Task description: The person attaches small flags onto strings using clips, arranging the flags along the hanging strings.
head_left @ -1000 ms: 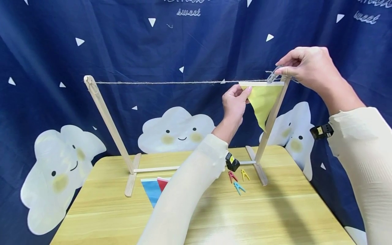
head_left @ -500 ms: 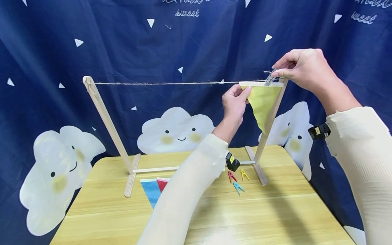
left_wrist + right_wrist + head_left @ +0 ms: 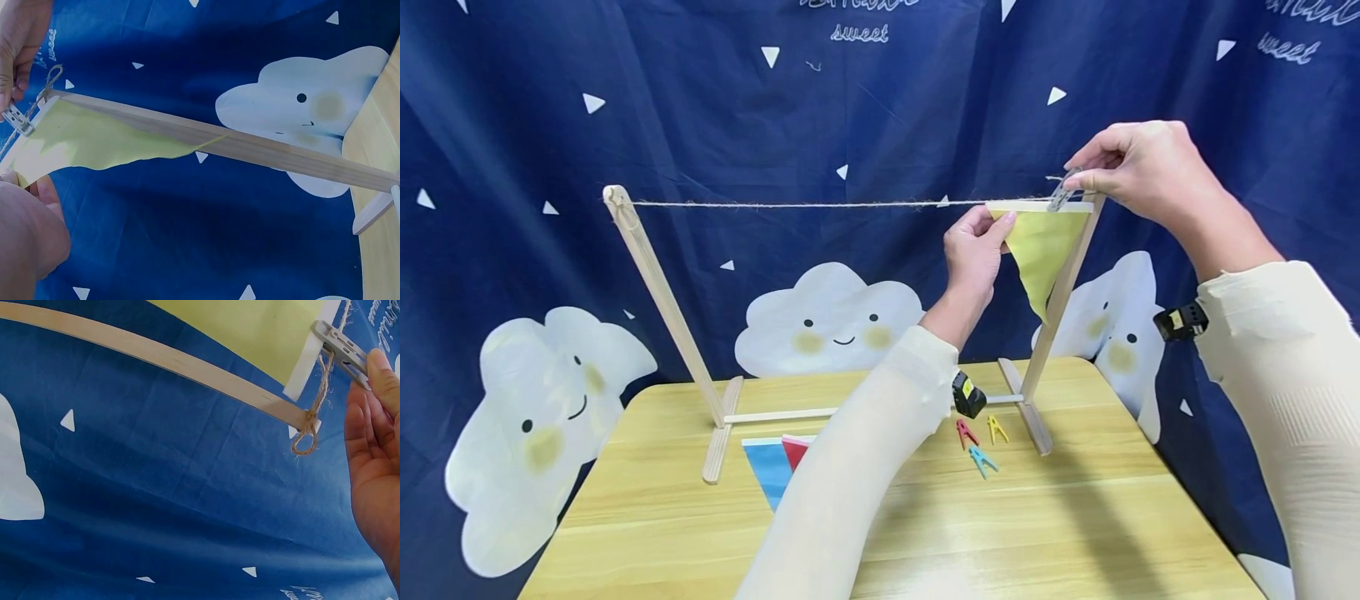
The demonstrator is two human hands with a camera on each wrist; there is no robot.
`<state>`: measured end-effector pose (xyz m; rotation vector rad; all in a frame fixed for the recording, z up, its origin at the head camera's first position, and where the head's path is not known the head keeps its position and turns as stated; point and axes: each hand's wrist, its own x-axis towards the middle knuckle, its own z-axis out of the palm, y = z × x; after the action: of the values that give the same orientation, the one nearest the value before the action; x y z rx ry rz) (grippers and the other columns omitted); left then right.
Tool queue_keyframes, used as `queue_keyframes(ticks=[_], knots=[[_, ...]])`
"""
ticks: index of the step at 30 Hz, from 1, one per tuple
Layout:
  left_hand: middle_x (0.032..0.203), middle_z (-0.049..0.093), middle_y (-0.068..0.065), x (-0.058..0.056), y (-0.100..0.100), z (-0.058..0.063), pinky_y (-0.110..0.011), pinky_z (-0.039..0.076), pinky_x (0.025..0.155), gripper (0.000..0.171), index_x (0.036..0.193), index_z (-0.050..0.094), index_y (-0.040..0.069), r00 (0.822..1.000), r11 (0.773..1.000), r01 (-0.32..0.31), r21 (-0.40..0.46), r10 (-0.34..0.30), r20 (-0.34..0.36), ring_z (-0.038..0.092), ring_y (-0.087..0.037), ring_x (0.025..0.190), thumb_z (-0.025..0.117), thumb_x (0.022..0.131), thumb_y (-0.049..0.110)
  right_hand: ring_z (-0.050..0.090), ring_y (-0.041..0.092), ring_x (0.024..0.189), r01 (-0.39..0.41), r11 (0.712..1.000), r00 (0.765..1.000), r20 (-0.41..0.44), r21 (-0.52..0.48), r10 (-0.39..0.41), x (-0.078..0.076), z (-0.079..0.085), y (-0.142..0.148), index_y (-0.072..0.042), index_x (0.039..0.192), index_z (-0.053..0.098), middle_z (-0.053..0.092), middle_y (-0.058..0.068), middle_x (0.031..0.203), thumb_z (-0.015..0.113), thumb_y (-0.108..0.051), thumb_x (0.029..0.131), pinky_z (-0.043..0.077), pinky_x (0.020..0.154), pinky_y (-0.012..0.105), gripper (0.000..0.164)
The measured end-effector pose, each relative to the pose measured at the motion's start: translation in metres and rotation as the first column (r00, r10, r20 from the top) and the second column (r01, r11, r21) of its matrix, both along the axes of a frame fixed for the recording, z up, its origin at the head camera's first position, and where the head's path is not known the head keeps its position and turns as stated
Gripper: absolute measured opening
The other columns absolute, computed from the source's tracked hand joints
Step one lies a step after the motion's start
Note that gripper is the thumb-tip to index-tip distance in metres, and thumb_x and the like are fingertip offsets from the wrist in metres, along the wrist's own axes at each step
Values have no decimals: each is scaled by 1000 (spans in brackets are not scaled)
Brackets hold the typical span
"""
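A yellow triangular pennant (image 3: 1047,250) with a white top strip hangs against the twine (image 3: 820,204), close to the right wooden post. My left hand (image 3: 973,254) pinches the pennant's top left corner between thumb and fingers. With thumb and fingertips, my right hand (image 3: 1150,171) pinches a grey clothespin (image 3: 340,350) by its handle end. In the right wrist view, the clothespin's front end lies over the white strip beside the twine. The left wrist view shows the same grey clothespin (image 3: 17,119) at the strip, with the pennant's tip pointing along the post.
The wooden frame (image 3: 662,300) stands on a table (image 3: 1037,533). Red (image 3: 967,433), yellow (image 3: 997,429) and blue (image 3: 982,461) clothespins lie near its right foot. Blue (image 3: 767,467) and red (image 3: 793,450) pennants lie partly behind my left sleeve. A blue curtain hangs behind.
My right hand has shifted slightly left and down, and the clothespin's front end has come lower onto the pennant's white strip. My left hand stays at the corner.
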<state>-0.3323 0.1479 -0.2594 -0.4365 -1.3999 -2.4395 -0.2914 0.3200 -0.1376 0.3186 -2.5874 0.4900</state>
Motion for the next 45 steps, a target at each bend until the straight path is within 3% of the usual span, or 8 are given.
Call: queue_keyframes(ticks=[11, 26, 35, 45], knots=[[71, 63, 7, 1, 1, 2, -18, 51, 55, 20, 107, 69, -16, 1000, 1000, -16, 12, 16, -5, 58, -4, 61, 73, 91, -5, 57, 13, 82, -13, 1000, 1000, 6, -4, 13, -1, 0, -1, -8, 112, 79, 72, 14, 105, 79, -35, 91, 40, 69, 5, 34], [71, 63, 7, 5, 4, 1, -17, 51, 56, 17, 105, 70, -14, 1000, 1000, -26, 7, 26, 16, 58, -4, 61, 73, 92, -3, 53, -2, 72, -34, 996, 998, -45, 77, 37, -3, -1, -2, -6, 109, 79, 74, 14, 100, 82, -28, 90, 39, 64, 4, 29], [71, 62, 7, 6, 4, 1, -18, 51, 55, 18, 104, 69, -14, 999, 1000, -26, 9, 26, 33, 57, -3, 61, 74, 91, -3, 56, 20, 86, -25, 996, 999, 41, 82, 21, -1, -1, 0, -4, 118, 74, 69, 15, 105, 79, -30, 93, 38, 67, 6, 36], [73, 64, 7, 8, 2, 1, -16, 52, 56, 18, 106, 71, -13, 999, 1000, -15, -18, 16, 38, 59, -4, 63, 74, 92, -2, 54, 21, 88, -37, 995, 998, 58, 97, 32, -1, -2, 0, -5, 123, 72, 68, 15, 105, 75, -34, 96, 37, 67, 6, 40]])
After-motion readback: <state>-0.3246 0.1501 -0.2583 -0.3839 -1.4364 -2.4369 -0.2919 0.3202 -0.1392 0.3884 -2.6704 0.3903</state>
